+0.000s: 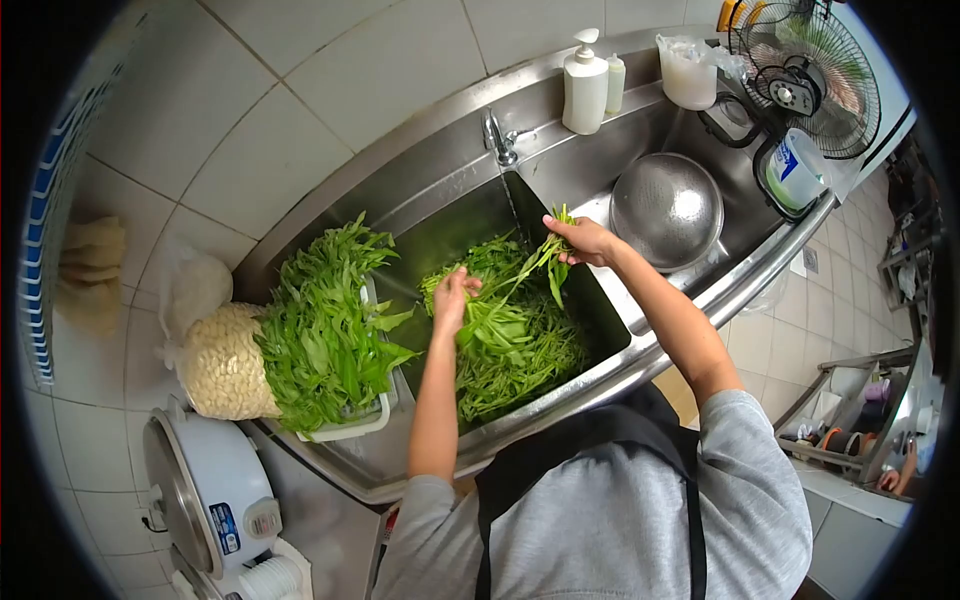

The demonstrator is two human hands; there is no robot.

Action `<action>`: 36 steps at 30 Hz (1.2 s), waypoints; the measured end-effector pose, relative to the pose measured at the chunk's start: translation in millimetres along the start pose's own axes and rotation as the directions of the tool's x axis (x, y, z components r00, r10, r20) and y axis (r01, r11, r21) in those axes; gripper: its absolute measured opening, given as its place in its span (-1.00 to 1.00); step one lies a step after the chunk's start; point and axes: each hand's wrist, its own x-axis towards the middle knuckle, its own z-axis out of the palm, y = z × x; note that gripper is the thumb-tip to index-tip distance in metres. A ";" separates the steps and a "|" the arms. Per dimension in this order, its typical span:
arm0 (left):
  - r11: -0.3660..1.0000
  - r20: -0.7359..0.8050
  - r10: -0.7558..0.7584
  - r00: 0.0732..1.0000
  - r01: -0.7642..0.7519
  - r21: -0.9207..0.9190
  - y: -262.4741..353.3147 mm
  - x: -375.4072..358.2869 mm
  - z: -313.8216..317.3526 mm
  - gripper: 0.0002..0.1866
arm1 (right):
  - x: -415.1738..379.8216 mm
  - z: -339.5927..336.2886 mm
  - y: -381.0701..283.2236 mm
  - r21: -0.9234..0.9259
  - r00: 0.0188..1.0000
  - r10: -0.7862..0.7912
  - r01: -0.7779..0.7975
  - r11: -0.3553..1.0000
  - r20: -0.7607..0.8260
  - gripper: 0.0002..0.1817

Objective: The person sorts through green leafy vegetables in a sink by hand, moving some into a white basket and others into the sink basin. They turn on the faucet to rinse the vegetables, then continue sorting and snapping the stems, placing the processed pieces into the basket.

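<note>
My right hand (583,240) is closed around a bunch of green stems (556,248), held over the sink basin (602,318). Long stems and leaves run from it down and left toward my left hand (453,293). The fingers of that hand are curled on leafy greens with long narrow leaves, like water spinach. Below both hands, more leafy greens (520,365) fill much of the basin. A thin stream of water falls from the faucet (497,138) behind them. Left of the basin, a tall heap of leafy greens (330,320) rests in a white tray (355,430).
A bag of pale pieces (225,365) leans against the heap, with a rice cooker (215,490) nearer me. A metal bowl (667,212) lies upside down in the right basin. Behind stand a pump bottle (585,90) and a fan (810,85). A plastic tub (795,170) sits far right.
</note>
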 end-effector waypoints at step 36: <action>0.981 0.088 0.083 0.993 -0.097 0.168 32.8 101.2 43.3 -0.84 | 192.9 -22.9 -92.2 -0.954 0.553 -0.828 0.289 0.079 0.099 -0.71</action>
